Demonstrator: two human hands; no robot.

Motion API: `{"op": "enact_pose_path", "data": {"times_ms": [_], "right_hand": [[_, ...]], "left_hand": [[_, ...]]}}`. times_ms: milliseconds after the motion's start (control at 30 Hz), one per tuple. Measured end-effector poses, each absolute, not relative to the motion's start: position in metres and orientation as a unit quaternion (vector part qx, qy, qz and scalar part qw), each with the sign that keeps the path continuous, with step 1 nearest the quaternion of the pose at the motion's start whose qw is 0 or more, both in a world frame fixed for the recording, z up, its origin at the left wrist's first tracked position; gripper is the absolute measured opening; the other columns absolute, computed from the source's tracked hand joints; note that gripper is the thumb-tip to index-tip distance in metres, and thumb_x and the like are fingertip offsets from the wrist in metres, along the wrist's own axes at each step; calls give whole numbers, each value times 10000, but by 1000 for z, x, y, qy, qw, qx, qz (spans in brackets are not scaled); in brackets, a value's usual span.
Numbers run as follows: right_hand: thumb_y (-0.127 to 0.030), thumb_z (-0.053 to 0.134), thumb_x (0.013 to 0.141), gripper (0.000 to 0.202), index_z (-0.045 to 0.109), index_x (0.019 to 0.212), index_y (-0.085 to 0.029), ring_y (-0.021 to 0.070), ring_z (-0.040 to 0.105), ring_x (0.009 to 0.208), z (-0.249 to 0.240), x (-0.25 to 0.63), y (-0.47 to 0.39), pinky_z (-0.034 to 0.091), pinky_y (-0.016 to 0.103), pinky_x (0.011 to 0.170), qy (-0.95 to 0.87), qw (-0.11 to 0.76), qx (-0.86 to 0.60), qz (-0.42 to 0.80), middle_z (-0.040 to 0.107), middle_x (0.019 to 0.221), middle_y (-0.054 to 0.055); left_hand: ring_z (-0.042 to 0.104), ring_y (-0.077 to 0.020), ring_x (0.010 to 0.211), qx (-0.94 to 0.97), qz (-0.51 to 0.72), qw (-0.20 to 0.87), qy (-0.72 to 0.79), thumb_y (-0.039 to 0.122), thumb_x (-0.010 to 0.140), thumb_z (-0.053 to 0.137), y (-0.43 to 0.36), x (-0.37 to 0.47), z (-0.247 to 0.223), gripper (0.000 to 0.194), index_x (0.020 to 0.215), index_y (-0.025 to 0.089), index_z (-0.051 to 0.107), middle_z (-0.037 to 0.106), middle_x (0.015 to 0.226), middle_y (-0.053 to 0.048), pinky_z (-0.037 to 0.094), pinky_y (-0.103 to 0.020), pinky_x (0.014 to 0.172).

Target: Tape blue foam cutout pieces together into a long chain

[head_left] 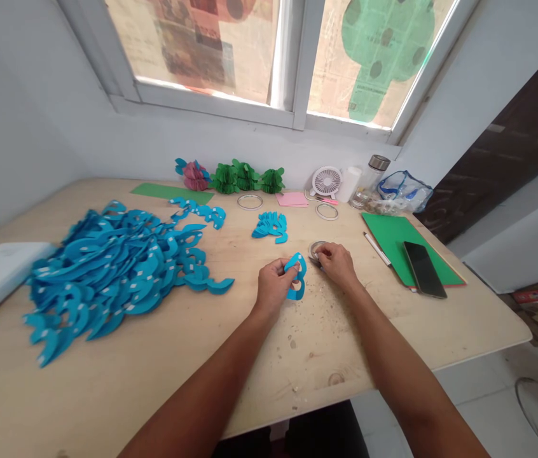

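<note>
My left hand (276, 280) pinches a curved blue paper cutout (297, 291) that has small white squares on it. Just right of it, my right hand (334, 262) is closed beside a roll of tape (314, 247) on the table; a small dark item shows at its fingertips, too small to name. Behind my hands sits a small stack of blue cutouts (270, 226). A large heap of blue cutouts with white squares (121, 267) covers the left part of the table.
A white box-like object (2, 273) lies far left. Green sheets (393, 245), a phone (424, 268) and a pen (376, 249) are at right. Along the back stand paper figures (246, 176), a small fan (327, 182) and a glass jar (371, 181).
</note>
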State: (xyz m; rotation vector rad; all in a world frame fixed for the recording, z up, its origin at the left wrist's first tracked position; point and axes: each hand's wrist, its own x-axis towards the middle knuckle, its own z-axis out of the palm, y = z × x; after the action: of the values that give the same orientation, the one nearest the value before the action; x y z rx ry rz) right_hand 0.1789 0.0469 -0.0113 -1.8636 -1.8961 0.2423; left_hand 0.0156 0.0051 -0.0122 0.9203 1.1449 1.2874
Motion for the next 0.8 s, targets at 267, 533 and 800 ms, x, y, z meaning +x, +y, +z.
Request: {"op": "enact_pose_path", "data": {"times_ms": [267, 533, 800], "right_hand": [[-259, 478, 759, 169, 638, 726, -213, 160, 542, 730, -11, 177, 47, 345, 258, 677, -689, 238, -677, 102, 654, 755, 0], [-232, 448, 797, 154, 593, 759, -196, 191, 532, 838, -14, 176, 49, 322, 290, 729, -703, 203, -679, 64, 656, 844, 35], [-235, 407, 833, 148, 546, 800, -196, 184, 536, 790, -17, 174, 50, 315, 281, 688, -680, 225, -695, 66, 632, 822, 40]], "left_hand": [[500, -87, 427, 393, 548, 558, 484, 309, 569, 687, 4, 16, -9, 199, 622, 136, 604, 565, 534, 13, 389, -193, 403], [502, -90, 432, 392, 544, 558, 488, 291, 568, 678, 4, 15, -9, 182, 633, 136, 608, 571, 538, 9, 383, -188, 395], [522, -98, 445, 388, 545, 561, 488, 311, 560, 684, 5, 16, -11, 210, 650, 133, 616, 592, 563, -4, 393, -190, 400]]}}
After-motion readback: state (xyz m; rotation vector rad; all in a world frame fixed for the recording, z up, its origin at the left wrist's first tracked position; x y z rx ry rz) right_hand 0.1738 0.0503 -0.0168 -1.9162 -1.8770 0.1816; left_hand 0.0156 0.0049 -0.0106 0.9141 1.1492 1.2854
